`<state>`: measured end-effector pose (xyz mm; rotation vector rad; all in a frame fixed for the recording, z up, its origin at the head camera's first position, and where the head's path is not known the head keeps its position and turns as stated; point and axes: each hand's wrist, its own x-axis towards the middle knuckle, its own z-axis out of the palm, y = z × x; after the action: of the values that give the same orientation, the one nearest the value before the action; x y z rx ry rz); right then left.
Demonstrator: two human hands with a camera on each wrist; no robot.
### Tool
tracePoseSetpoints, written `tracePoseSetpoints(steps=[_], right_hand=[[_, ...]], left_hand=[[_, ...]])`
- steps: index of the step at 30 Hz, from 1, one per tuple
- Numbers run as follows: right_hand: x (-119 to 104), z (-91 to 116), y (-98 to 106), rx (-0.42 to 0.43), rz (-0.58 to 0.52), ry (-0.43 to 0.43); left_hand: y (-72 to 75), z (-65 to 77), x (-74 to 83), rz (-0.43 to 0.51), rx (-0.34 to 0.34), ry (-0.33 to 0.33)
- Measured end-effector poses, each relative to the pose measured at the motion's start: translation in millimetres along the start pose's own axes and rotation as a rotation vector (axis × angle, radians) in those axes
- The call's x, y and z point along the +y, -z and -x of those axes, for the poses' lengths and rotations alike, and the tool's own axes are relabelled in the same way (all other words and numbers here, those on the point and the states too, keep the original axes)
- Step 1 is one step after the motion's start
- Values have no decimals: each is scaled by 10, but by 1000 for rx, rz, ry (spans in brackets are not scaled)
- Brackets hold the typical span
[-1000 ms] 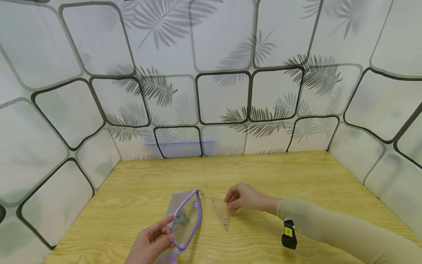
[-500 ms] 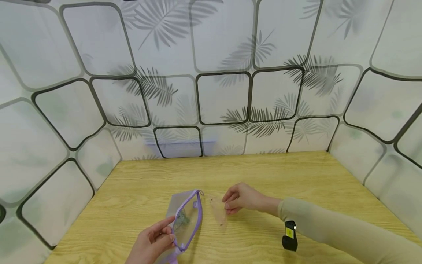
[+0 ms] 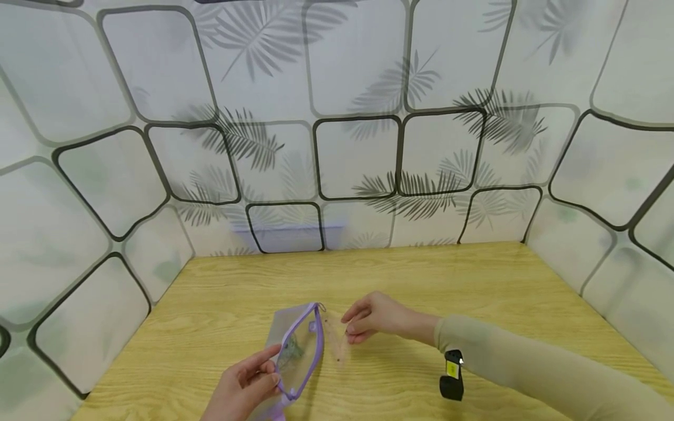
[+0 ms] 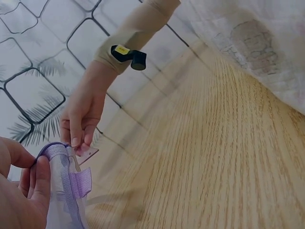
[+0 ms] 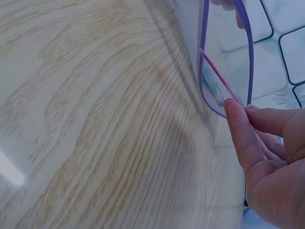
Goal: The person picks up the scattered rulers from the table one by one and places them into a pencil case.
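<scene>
My left hand (image 3: 242, 383) pinches the near rim of a clear zip pouch (image 3: 318, 348) with purple edging, holding its mouth wide towards the right. A greenish patch (image 3: 292, 349) shows through the pouch; whether it is a print or something inside I cannot tell. Between thumb and fingertips my right hand (image 3: 378, 318) grips a thin, see-through pinkish set square (image 3: 334, 342), just right of the pouch mouth. In the right wrist view, the set square (image 5: 220, 76) appears edge-on, lined up with the purple-rimmed opening; whether its tip is inside I cannot tell.
A wooden table (image 3: 421, 275) lies under both hands. Patterned fabric walls (image 3: 358, 158) enclose its back and sides. A black wrist device (image 3: 451, 375) with a yellow label is strapped at the right sleeve (image 3: 526, 356).
My right hand has moved left with the set square, bringing it close to the pouch mouth. The left hand and the pouch have stayed nearly still.
</scene>
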<state>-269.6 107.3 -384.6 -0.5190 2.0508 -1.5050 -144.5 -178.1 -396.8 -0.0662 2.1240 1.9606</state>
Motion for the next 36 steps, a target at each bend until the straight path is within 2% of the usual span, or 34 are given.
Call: tracePoseSetpoints(steps=[8,21,31,36], right_hand=[[-50,-69,-70,-9,-23,-8],[-106,-134,-155,-37,-39,8],[-84,-232,-206,-31,-58,3],[-94,-284,-243,-25,-65,10]], left_hand=[[11,13,-8,-10,-3,-22],[0,29,-17,6,52,-58],[25,43,-1,-12,23,-31],[24,42,0,-8,34,-16]])
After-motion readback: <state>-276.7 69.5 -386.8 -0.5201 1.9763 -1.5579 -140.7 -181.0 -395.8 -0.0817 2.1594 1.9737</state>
